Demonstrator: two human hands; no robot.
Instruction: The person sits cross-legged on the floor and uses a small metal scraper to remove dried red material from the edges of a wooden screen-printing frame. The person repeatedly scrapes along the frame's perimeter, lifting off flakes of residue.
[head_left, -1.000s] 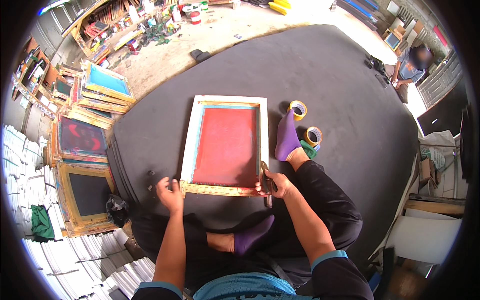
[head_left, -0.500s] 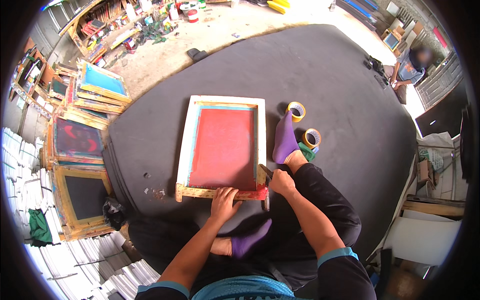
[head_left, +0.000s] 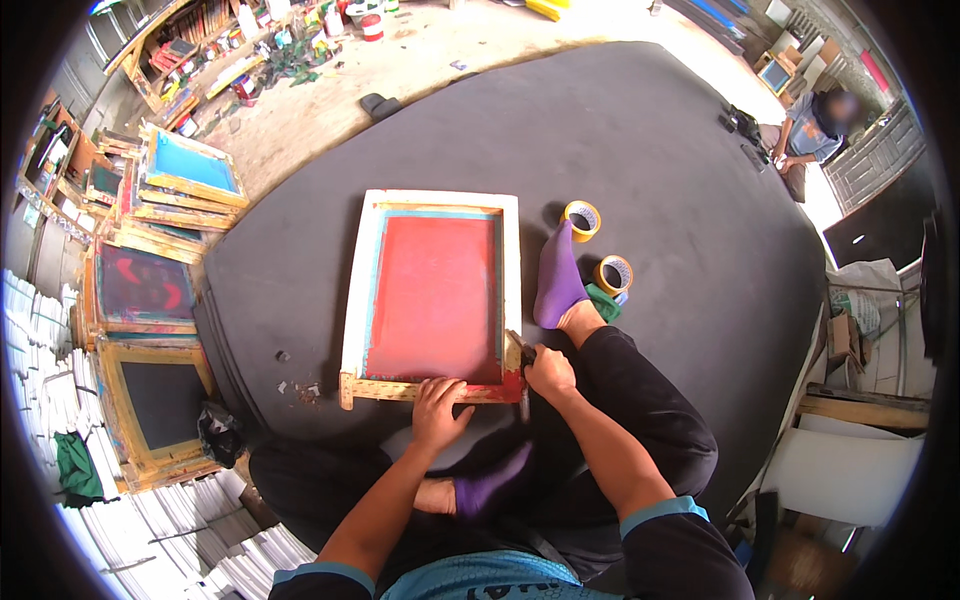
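A wooden screen printing frame (head_left: 357, 285) with red mesh lies on the dark mat in front of me. My left hand (head_left: 440, 412) is at its near rail, fingers curled over the wood and thumb apart. My right hand (head_left: 550, 372) is closed around a dark tool (head_left: 521, 347) at the frame's right rail, close to the red-stained near corner. The fist hides part of the tool, so its kind is unclear. A narrow metallic piece (head_left: 525, 406) shows just below that corner; whether it belongs to the tool, I cannot tell.
Two yellow tape rolls (head_left: 580, 221) (head_left: 613, 274) and a green cloth (head_left: 604, 303) lie by my purple-socked foot (head_left: 561, 280). Small scraps (head_left: 300, 390) dot the mat (head_left: 700, 250). Stacked frames (head_left: 160, 400) and white bundles (head_left: 150, 540) line the left; a person (head_left: 812, 128) sits far right.
My right hand has shifted slightly down and left along the frame's right side, the dark tool tilting with it. My left hand stays at the near rail. The whole view has shifted slightly.
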